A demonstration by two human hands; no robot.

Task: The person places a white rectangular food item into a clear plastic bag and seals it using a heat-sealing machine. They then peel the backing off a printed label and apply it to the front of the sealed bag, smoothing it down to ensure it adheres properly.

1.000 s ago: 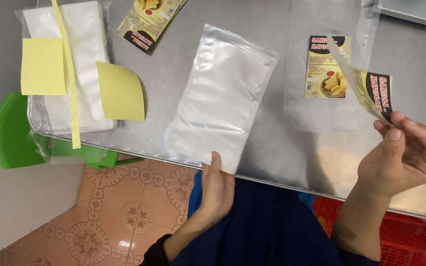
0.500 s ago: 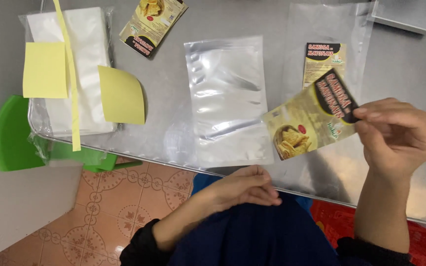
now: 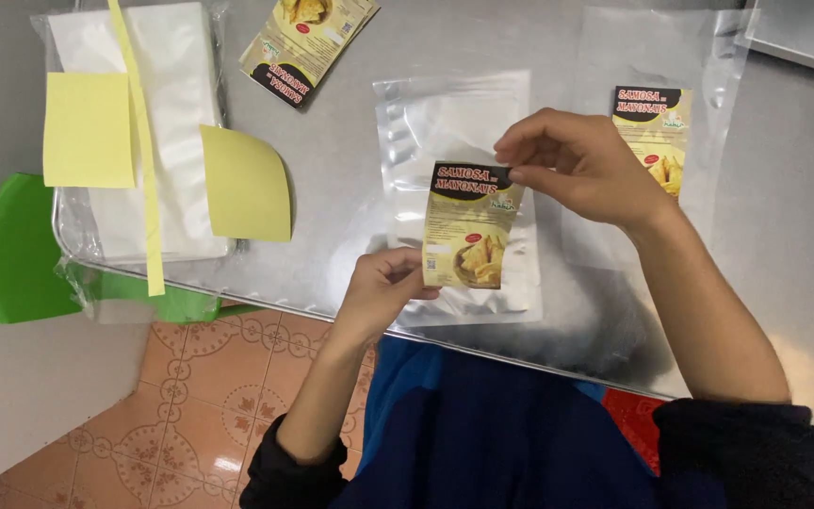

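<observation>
Here both hands work one printed label (image 3: 468,226) held over a clear plastic pouch (image 3: 459,203) that lies flat on the steel worktop (image 3: 332,141). The right hand (image 3: 581,165) reaches in from the right with the wrist bent down; its thumb and forefinger pinch the label's top right corner. The left hand (image 3: 383,287) comes up from below the worktop edge, fingers curled — its fingertips grasp the label's lower left corner. The label is a tall rectangle: a black band at the top, a yellow field below, a picture of fried food near the bottom. It hangs upright, stretched between the two grips, over the middle of the pouch.

A second pouch with a label (image 3: 652,132) already on it lies to the right, partly behind the right hand. A stack of loose labels (image 3: 308,42) sits at the top, cut off by the frame edge. To the left lie yellow backing papers (image 3: 242,184) and a bag of unused pouches (image 3: 157,132) — its contents are hard to make out. A green stool (image 3: 16,250) shows below the worktop edge.
</observation>
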